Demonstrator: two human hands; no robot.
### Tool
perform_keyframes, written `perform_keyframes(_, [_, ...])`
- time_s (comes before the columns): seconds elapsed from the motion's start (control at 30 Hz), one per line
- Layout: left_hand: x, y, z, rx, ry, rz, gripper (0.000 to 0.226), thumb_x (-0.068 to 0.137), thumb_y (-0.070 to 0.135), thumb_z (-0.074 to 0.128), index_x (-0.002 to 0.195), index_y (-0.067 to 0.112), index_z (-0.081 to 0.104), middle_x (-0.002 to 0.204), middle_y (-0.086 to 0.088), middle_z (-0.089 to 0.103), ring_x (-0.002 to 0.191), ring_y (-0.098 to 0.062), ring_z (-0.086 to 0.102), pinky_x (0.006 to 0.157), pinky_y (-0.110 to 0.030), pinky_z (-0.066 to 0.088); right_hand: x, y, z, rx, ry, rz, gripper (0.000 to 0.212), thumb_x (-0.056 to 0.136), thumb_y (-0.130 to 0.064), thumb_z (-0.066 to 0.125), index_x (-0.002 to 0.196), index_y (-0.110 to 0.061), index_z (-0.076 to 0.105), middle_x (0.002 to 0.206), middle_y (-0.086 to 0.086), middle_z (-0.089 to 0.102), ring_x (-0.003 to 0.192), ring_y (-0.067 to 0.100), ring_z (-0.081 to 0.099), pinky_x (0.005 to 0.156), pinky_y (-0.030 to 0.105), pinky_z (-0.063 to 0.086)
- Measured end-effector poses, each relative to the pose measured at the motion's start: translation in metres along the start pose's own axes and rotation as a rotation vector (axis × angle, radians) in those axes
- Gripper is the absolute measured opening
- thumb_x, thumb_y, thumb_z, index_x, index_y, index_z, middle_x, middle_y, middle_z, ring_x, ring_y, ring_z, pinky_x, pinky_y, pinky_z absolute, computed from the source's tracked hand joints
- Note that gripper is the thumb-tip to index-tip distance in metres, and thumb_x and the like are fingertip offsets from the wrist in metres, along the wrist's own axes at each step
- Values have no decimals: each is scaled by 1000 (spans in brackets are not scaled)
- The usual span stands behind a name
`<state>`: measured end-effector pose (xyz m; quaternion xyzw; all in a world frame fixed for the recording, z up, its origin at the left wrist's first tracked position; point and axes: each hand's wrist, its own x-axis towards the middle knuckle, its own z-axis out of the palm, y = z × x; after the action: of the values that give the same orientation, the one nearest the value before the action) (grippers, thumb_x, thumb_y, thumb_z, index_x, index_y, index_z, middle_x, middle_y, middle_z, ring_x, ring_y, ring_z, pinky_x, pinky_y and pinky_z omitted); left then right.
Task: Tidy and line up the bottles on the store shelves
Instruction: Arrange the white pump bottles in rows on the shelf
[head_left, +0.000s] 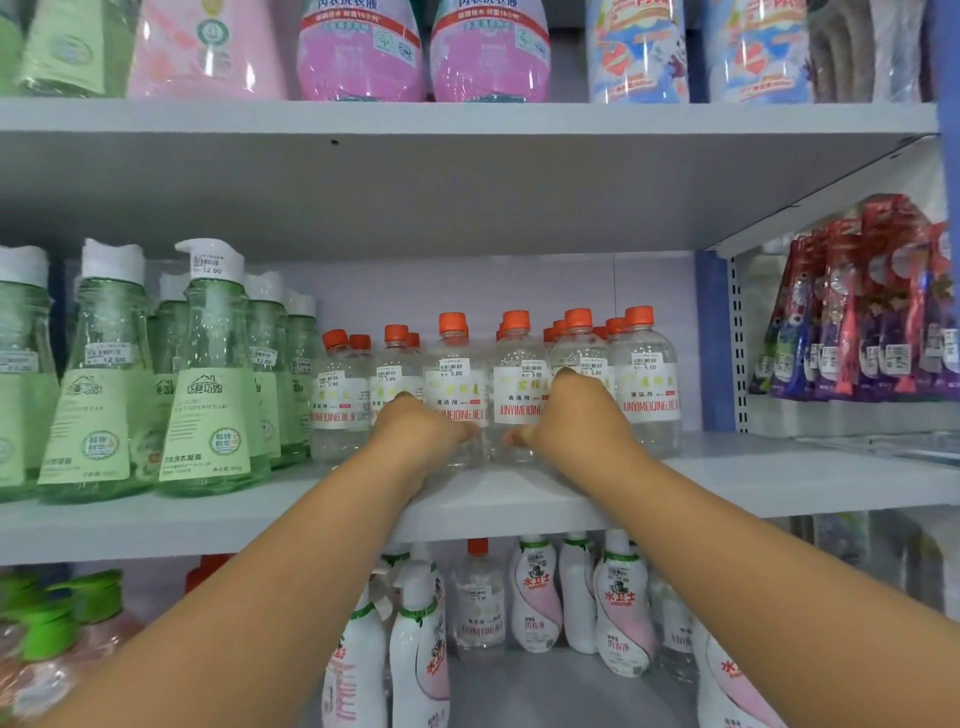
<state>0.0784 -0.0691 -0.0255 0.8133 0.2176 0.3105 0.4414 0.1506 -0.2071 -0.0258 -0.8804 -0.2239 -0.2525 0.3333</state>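
— Your left hand and right hand?
— Each wraps a clear orange-capped bottle in the middle shelf front row, beside green bottles

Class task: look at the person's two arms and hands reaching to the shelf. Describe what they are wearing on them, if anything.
Both forearms are bare as far as the frame shows: no sleeves visible. The left hand and right hand wear no gloves, and no watch, bracelet or ring shows on the visible sides.
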Motion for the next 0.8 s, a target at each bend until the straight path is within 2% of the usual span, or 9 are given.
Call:
perform_keyframes(0.07, [-10,8,-3,29,-1,26,59,87,32,79,133,8,51,124,-6,63,102,-28,61,80,-35,50,-6,-3,-10,13,-32,6,48,76,-41,87,96,-15,52,81,-5,52,78,18,58,59,27,43])
perform_keyframes(0.13, [-25,17,-11,33,9,72,77,90,35,76,150,10,35,138,-8,55,120,-31,57,87,-34,46,-19,-5,-26,74,-75,17,41,81,-48,80,89,-19,51,83,-5,57,74,14,59,55,25,41])
perform_keyframes(0.2, [-49,16,-24,-32,46,187,87,89,41,75,157,17,27,151,-2,48,133,-26,52,99,-36,45,-41,-1,-38,276,-49,-6,42,84,-52,75,106,-21,57,95,-3,66,83,16,67,70,32,54])
perform_keyframes(0.27, [-84,2,-37,-138,63,300,74,89,43,74,152,26,39,140,9,57,122,-12,60,93,-27,50,-75,7,-42,547,54,-93,39,87,-47,73,116,-26,58,99,-7,69,90,14,70,84,38,59])
perform_keyframes(0.33, [-121,-25,-42,-300,86,370,49,91,37,74,135,30,55,121,16,68,106,0,67,82,-17,53,-121,18,-32,781,146,-213,23,92,-32,72,112,-27,61,100,-10,70,94,5,69,85,27,58])
perform_keyframes(0.43, [-155,-82,-40,-515,202,344,21,92,19,72,112,25,67,104,4,76,95,-9,75,81,-29,60,-184,40,8,939,251,-278,19,93,-11,68,106,-24,66,102,-10,72,100,6,68,87,16,52])
perform_keyframes(0.57, [-141,-173,-25,-452,250,54,18,90,20,75,106,23,68,98,-2,74,98,-23,73,83,-40,62,-190,67,96,793,-112,9,28,89,-27,74,114,-27,63,114,-14,66,106,8,65,89,22,51])
perform_keyframes(0.67, [-115,-217,-16,-233,154,-105,28,88,28,78,110,20,63,109,7,68,98,-14,68,72,-21,52,-174,71,155,656,-428,183,55,82,-47,78,128,-35,51,124,-12,56,113,11,57,86,24,48])
perform_keyframes(0.8, [-85,-260,-4,-144,48,-153,44,86,23,80,119,30,52,116,9,61,86,2,57,65,-16,42,-173,55,211,678,-469,219,58,75,-35,86,122,-36,51,122,-16,60,106,2,61,87,22,48])
